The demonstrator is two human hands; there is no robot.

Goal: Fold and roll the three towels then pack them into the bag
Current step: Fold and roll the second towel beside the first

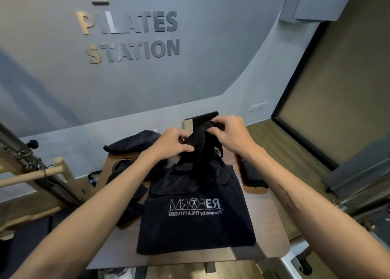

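Nearest the lens, two bare forearms reaching up the frame from the bottom corners; at their ends, two hands, meeting above one dark bag [196,221] lying flat on a wooden table [272,232]; bag's long axis running away from the viewer, mouth at the far end, closed bottom at the near table edge, white printed logo across its middle appearing mirrored; left hand [171,143] curled, fingers pinching the top of a dark fabric strip; right hand [230,134] likewise closed, thumb and fingers gripping the same bunched piece from the other side; that lifted fabric [200,152] standing nearly upright, hanging down to the bag's mouth; cannot tell whether towel or bag handle, all of it equally black. Counted around the bag: one rounded dark bundle [130,143] at the far left of the table; one rumpled dark cloth [133,196] beside the bag's left edge, partly under the left forearm; one dark folded piece [253,177] off to the right, long axis pointing away; one dark flat board [202,120] behind the hands. Beyond, grey wall with raised lettering [130,35] in two lines; at left, one wooden dowel [31,175] lying crosswise.
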